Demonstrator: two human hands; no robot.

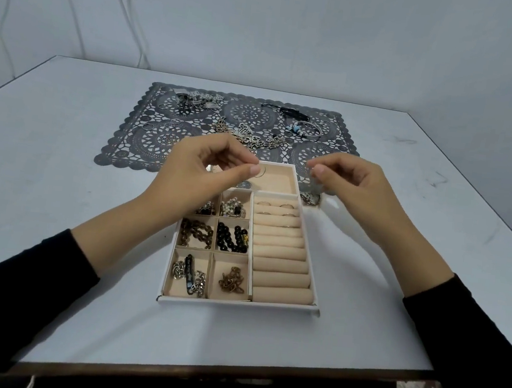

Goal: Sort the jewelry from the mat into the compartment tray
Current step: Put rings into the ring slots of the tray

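Observation:
A beige compartment tray (236,305) lies on the table in front of me. Its small left cells hold bead bracelets (231,238) and chain bracelets (189,275), and a few rings (286,207) sit in the roll rows on the right. My left hand (206,173) hovers over the tray's far left part, thumb and forefinger pinching a thin hoop (262,170) above the wide top compartment. My right hand (350,184) is just past the tray's far right corner and pinches a tiny silvery piece (312,168), too small to identify. Both hands hide part of the tray and mat.
Behind the tray a grey lace mat (134,140) carries more jewelry: a silver pile (195,99) at the back left, chains (248,136) in the middle, a black cord (291,112) and a bangle (309,129) at the back right. The white table's front edge (223,372) is near me.

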